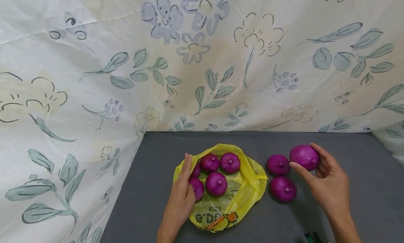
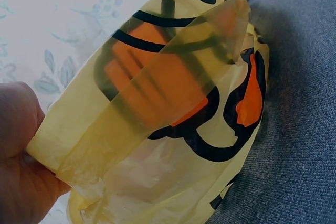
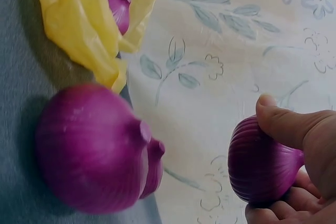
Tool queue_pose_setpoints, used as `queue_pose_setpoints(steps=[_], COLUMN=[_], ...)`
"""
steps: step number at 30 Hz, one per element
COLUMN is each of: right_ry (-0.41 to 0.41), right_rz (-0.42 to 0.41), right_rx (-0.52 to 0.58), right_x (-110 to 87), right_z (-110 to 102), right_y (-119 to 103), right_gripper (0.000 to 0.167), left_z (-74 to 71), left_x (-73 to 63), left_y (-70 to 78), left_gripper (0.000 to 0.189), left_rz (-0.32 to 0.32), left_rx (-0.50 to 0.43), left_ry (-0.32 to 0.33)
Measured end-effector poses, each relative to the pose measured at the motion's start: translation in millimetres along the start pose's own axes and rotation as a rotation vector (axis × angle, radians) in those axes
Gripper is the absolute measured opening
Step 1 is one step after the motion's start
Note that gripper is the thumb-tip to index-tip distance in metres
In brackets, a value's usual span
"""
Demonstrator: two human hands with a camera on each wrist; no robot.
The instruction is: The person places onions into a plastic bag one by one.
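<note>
My right hand (image 1: 331, 180) grips a purple onion (image 1: 304, 157) between thumb and fingers, held up above the table. In the right wrist view the same onion (image 3: 262, 161) has its stem end toward the palm. Just left of that hand, two more onions, one behind (image 1: 278, 164) and one in front (image 1: 283, 189), rest on the table. A yellow plastic bag (image 1: 252, 187) lies with its mouth open and several onions (image 1: 216, 184) inside. At the bag's left rim, my left hand (image 1: 181, 197) holds the plastic edge; its thumb side is partly hidden.
The grey table (image 1: 135, 201) runs back to a floral cloth (image 1: 202, 78) hanging behind and at the left. A small dark and green object (image 1: 310, 237) shows at the bottom edge, cut off by the frame.
</note>
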State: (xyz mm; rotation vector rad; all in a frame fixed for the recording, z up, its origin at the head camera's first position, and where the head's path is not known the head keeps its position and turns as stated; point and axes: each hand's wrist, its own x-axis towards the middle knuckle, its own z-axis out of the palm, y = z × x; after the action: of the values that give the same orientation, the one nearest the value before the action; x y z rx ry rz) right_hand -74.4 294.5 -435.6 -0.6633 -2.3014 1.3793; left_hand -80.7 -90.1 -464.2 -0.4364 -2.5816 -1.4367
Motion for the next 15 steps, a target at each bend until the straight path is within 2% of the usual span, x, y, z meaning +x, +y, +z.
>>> queue_pose_setpoints(steps=[10, 15], right_ry=[-0.089, -0.112], right_rz=[-0.119, -0.137], right_rx=[0.065, 0.06], right_x=[-16.3, -25.3], right_z=[12.4, 18.6], right_y=[-11.5, -19.2], right_gripper=[0.091, 0.091], left_z=[-0.3, -0.7], left_x=[-0.9, -1.4], left_y=[-0.2, 0.4], left_gripper=[0.089, 0.089], left_rz=[0.019, 0.014], left_rx=[0.022, 0.008], left_ry=[0.004, -0.001])
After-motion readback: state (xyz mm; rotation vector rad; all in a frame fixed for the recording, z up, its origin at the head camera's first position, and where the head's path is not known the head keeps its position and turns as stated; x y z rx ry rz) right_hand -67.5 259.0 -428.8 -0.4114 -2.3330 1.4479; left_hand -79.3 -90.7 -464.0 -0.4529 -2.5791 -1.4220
